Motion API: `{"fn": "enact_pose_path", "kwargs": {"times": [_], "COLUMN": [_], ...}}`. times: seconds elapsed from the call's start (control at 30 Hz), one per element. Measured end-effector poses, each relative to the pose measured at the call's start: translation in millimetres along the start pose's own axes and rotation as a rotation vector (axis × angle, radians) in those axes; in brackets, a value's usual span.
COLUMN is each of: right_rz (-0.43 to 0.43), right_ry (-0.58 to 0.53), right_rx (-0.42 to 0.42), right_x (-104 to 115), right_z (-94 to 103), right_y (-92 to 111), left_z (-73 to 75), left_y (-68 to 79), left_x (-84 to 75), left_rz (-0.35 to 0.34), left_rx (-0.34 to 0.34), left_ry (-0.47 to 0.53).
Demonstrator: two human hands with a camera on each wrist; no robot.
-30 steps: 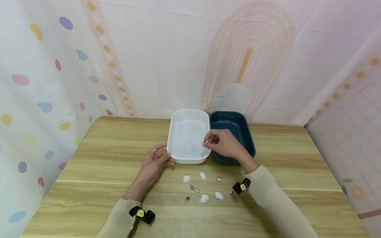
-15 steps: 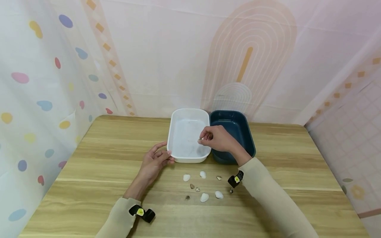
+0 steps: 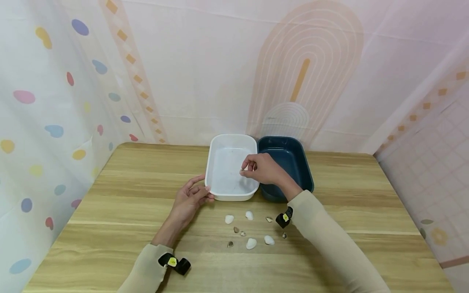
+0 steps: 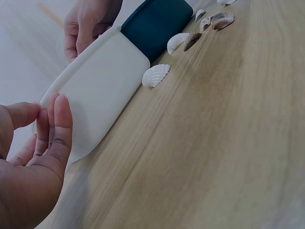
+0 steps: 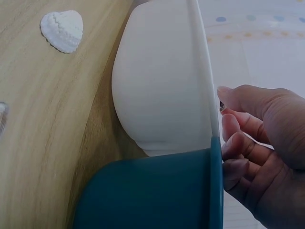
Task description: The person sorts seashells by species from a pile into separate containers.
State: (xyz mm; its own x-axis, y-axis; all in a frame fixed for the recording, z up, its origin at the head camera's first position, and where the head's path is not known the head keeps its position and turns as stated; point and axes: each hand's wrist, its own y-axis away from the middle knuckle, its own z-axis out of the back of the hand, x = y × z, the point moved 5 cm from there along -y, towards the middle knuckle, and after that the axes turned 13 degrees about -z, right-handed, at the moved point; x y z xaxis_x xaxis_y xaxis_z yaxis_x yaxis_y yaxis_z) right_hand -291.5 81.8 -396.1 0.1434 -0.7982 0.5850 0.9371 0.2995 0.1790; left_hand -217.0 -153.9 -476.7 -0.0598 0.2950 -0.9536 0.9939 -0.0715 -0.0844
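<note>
My left hand (image 3: 187, 204) grips the near left corner of a white tray (image 3: 232, 197), thumb at the rim and fingers against the outer wall. Over the right part of that tray, my right hand (image 3: 265, 169) pinches a small seashell (image 5: 222, 106) between thumb and forefinger, mostly hidden by the fingertips. A dark teal tray (image 5: 152, 191) stands against the white one's right side, partly under my right forearm. In front of both trays lie several seashells, among them a ribbed white shell (image 4: 156, 76) and a brown shell (image 4: 192, 41).
The wooden table (image 3: 139, 171) runs back to a patterned curtain (image 3: 205, 73) behind the trays. Scattered shells, including a white one (image 3: 251, 243) and a small dark one (image 3: 230, 244), lie between my forearms. Each wrist wears a black camera on a strap.
My right hand has moved left with the small seashell, from the white tray's right rim to farther over its inside. My left hand has stayed at the corner.
</note>
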Motion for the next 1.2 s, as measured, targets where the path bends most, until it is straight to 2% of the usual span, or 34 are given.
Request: {"fn": "enact_pose_path", "kwargs": {"times": [0.37, 0.6, 0.83, 1.2], "right_rz": [-0.046, 0.017, 0.104, 0.138], "right_ry": [-0.048, -0.094, -0.088, -0.106], "right_rx": [-0.028, -0.059, -0.091, -0.114], "right_x": [2, -1, -6, -13], "right_z": [0.3, 4.7, 7.0, 5.9], "right_y": [1, 13, 34, 59], "left_z": [1.5, 0.3, -1.1, -1.6], "left_y": [0.8, 1.2, 1.2, 0.4], "left_x": [2.5, 2.0, 0.6, 2.4], "left_rz": [0.001, -0.005, -0.002, -0.013], "left_rx": [-0.005, 0.002, 0.001, 0.008], "left_ry": [-0.004, 0.004, 0.013, 0.019]}}
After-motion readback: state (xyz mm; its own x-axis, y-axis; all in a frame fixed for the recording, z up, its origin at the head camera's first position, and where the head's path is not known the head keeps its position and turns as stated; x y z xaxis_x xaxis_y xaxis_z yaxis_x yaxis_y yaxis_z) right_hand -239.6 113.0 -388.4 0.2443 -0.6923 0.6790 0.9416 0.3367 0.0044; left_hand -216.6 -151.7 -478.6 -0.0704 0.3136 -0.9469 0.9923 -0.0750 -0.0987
